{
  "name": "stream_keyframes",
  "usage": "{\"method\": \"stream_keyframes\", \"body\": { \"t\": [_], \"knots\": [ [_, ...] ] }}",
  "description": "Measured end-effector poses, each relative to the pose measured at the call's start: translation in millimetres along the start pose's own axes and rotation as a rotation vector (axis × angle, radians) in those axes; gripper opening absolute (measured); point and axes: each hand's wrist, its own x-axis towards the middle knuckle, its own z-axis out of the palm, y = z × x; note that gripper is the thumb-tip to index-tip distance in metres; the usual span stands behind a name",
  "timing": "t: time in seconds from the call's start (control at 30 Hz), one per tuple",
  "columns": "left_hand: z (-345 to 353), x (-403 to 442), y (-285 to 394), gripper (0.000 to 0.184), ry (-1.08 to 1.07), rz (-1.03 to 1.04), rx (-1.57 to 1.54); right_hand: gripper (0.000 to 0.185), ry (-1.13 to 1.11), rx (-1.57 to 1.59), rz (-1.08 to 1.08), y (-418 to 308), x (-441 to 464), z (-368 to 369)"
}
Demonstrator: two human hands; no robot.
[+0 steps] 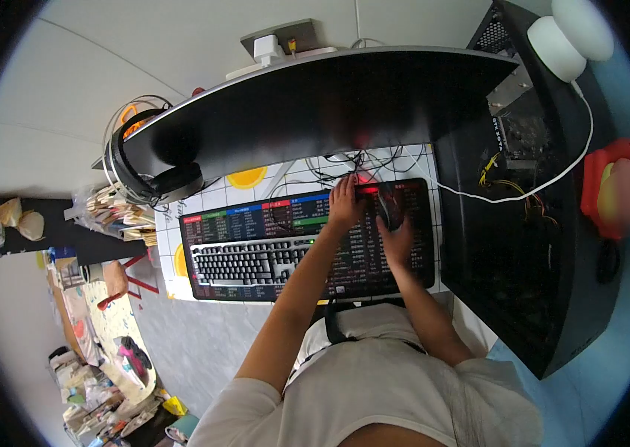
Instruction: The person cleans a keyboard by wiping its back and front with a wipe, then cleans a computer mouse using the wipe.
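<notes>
A black mat [360, 261] printed with rows of text lies on the desk, with a silver-framed keyboard [248, 262] on its left part. My left hand [342, 205] rests near the mat's top edge, close to tangled black cables [345, 167], its fingers stretched out. To its right, my right hand [395, 237] is at the lower end of a dark mouse [389, 207], its thumb and fingers along the mouse's sides. Red light glows between the hands at the mat's upper edge.
A wide dark monitor [315, 104] spans the back of the desk, with headphones [173, 179] at its left end. A black computer case [508, 276] with exposed wires stands at right. A white cable [494, 200] loops across it. Papers [118, 212] are stacked at left.
</notes>
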Motion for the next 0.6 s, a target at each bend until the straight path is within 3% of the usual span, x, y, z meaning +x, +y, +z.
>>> {"method": "stream_keyframes", "body": {
  "t": [0.03,0.13,0.23,0.27,0.33,0.4,0.43,0.47,0.53,0.6],
  "knots": [
    [-3,3,-4,0.076,0.025,0.021,0.020,0.079,-0.002,-0.125,-0.048,10,-6,2],
    [-14,18,-8,0.075,0.094,0.041,0.119,0.095,-0.147,-0.323,0.141,32,-22,-1],
    [-25,31,-11,0.064,0.112,0.084,0.099,0.098,0.133,-0.154,-0.085,45,-30,1],
    [-27,35,-11,0.061,0.094,0.086,0.066,0.083,0.051,-0.086,0.200,7,-28,-18],
    [-29,42,-10,0.050,0.181,0.125,0.049,0.067,-0.028,-0.012,0.473,-14,-20,-28],
    [-31,40,-9,0.042,0.039,0.138,-0.048,0.069,0.000,0.016,0.408,-9,-20,-26],
    [-25,37,-4,0.036,0.131,0.188,-0.041,0.069,0.010,0.027,0.387,-4,-22,-25],
    [-22,32,-2,0.040,0.156,0.280,-0.089,0.070,-0.082,-0.010,0.333,9,-26,-20],
    [-18,24,11,0.045,0.115,0.253,-0.138,0.070,-0.169,-0.046,0.277,10,-30,-18],
    [-8,15,20,0.045,0.138,0.211,-0.122,0.068,-0.250,-0.439,-0.037,4,-33,-23]
  ]
}}
